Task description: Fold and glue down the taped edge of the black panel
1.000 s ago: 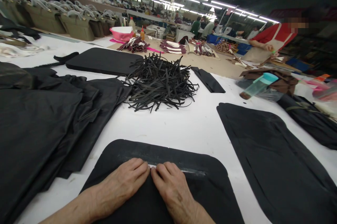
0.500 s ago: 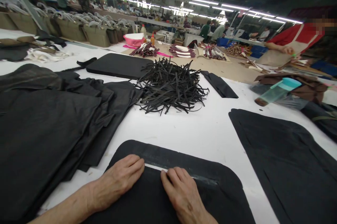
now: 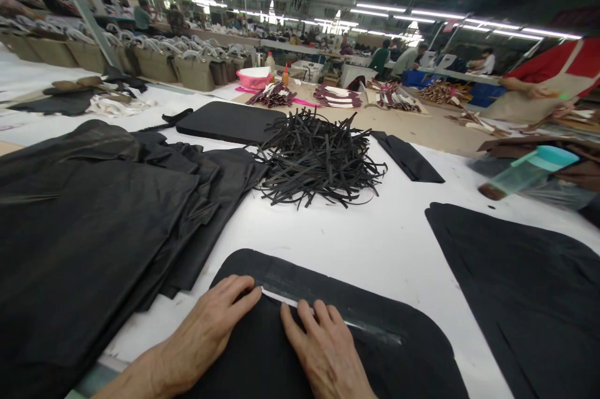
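A black rounded panel lies at the near edge of the white table. A pale strip runs across a slit in it. My left hand lies flat on the panel, fingers stretched out, fingertips at the strip's left end. To its right, my right hand rests flat too, its fingertips pressing the fold just below the strip. Neither hand holds anything.
A stack of black fabric sheets fills the left. A heap of black strips sits mid-table, a black pad behind it. Another black panel lies right, near a teal-lidded bottle. A person in red works far right.
My hands have drawn apart along the strip, the left sliding left. The view has swung left, so everything on the table sits further right in the frame.
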Action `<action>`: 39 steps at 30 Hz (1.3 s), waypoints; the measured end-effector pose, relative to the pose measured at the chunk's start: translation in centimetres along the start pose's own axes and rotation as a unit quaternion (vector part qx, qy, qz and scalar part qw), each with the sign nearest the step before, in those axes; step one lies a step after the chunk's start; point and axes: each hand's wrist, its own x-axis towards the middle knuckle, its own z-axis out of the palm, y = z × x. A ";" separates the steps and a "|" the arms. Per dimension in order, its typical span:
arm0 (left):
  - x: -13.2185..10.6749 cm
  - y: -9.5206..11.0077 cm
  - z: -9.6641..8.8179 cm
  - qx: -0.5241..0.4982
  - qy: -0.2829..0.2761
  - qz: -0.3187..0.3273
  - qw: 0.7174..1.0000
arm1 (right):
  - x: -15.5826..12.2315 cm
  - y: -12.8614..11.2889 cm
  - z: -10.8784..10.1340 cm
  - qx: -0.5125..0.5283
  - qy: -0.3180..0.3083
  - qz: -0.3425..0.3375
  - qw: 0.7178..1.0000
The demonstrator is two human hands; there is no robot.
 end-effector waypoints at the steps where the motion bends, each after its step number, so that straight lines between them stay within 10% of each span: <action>1: 0.0 0.1 0.2 0.012 -0.008 0.000 1.000 | 0.1 -0.1 -0.1 -0.003 -0.002 0.003 1.000; 19: 0.7 0.7 0.7 0.087 -0.088 0.023 0.992 | 0.1 -0.3 0.1 -0.007 0.003 0.022 1.000; 39: 0.0 0.5 1.2 0.162 0.011 0.007 0.987 | 0.4 -0.7 -0.2 0.006 -0.066 0.034 0.997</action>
